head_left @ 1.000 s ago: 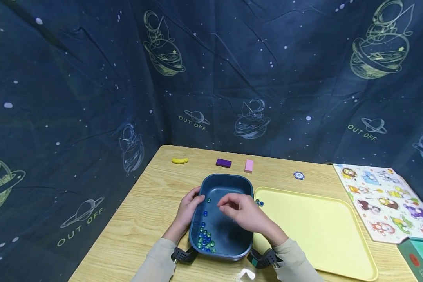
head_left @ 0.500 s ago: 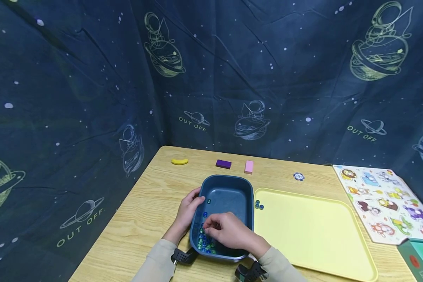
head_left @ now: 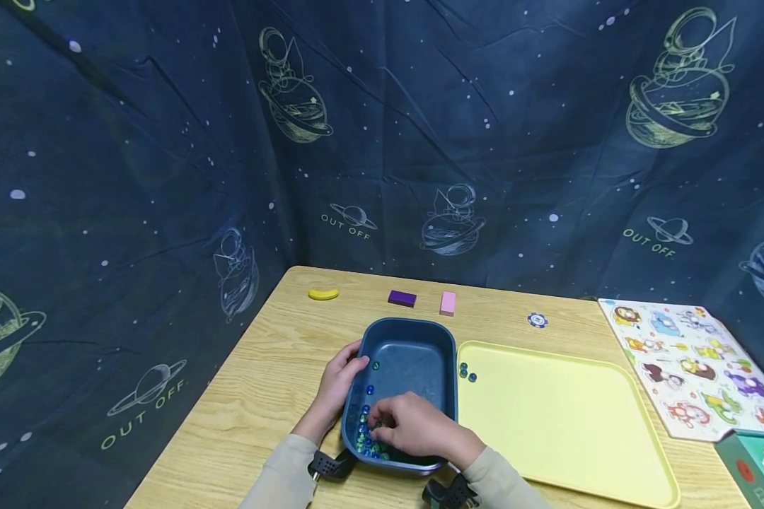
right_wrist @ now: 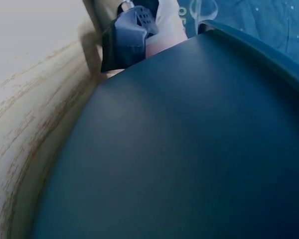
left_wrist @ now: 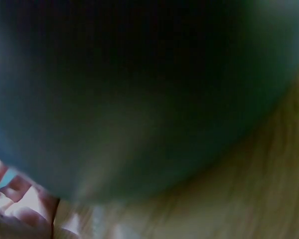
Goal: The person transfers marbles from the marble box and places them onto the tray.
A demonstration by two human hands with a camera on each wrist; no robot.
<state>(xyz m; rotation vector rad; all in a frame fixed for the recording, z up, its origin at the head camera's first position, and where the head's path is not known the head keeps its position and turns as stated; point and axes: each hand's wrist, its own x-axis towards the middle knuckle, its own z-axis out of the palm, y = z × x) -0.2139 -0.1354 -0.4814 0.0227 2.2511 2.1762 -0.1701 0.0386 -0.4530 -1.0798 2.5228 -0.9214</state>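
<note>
A dark blue plastic tub point(head_left: 414, 326) stands on the table, with several green and blue marbles point(head_left: 363, 438) gathered in its near left corner. My left hand point(head_left: 336, 382) grips the tub's left side, thumb over the rim. Inside the tub, my right hand point(head_left: 414, 424) has its curled thumb and fingers at the marbles and seems to pinch one; its fingertips partly hide the pile. Two single marbles lie farther up the tub's left side. In the left wrist view the blurred tub wall point(left_wrist: 139, 149) covers most of the picture, with fingers point(left_wrist: 27, 209) at lower left.
A yellow tray point(head_left: 560, 417) adjoins the tub on the right, with 3 marbles point(head_left: 472, 377) in its far left corner. Behind lie a yellow toy banana point(head_left: 323, 294), a purple block point(head_left: 402, 298), a pink block point(head_left: 448, 303) and a poker chip point(head_left: 537, 320). An animal puzzle board point(head_left: 694, 375) is far right.
My right hand has moved from above the tub's middle down and left into the near left marbles, its fingers curling lower among them. The left hand has stayed on the tub.
</note>
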